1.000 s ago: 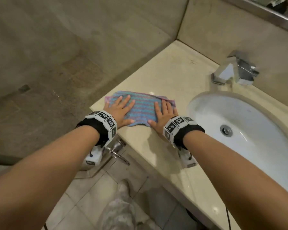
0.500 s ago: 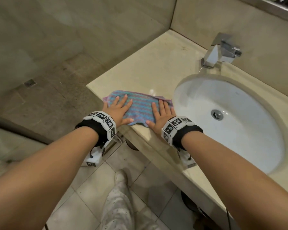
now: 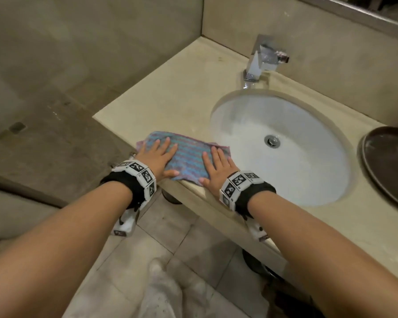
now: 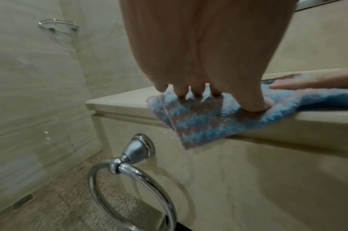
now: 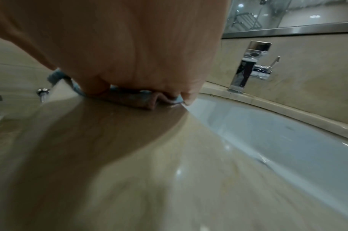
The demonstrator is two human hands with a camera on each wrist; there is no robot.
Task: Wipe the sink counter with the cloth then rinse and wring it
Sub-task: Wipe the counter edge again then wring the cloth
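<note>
A blue and pink striped cloth (image 3: 185, 154) lies flat on the beige sink counter (image 3: 170, 97), at its front edge just left of the white basin (image 3: 296, 171). My left hand (image 3: 157, 157) presses flat on the cloth's left part, fingers straight. My right hand (image 3: 216, 166) presses flat on its right part, beside the basin rim. In the left wrist view a corner of the cloth (image 4: 190, 123) hangs over the counter's front edge under my left hand (image 4: 200, 87). In the right wrist view the cloth (image 5: 141, 100) bunches under my right hand (image 5: 145, 78).
A chrome tap (image 3: 261, 60) stands behind the basin, with no water running. A dark round plate (image 3: 391, 166) sits on the counter at the far right. A chrome towel ring (image 4: 129, 179) hangs on the counter's front below my left hand. Tiled floor lies below.
Both hands have slid the cloth along the counter toward its front edge and the basin; its front corner now hangs over the edge.
</note>
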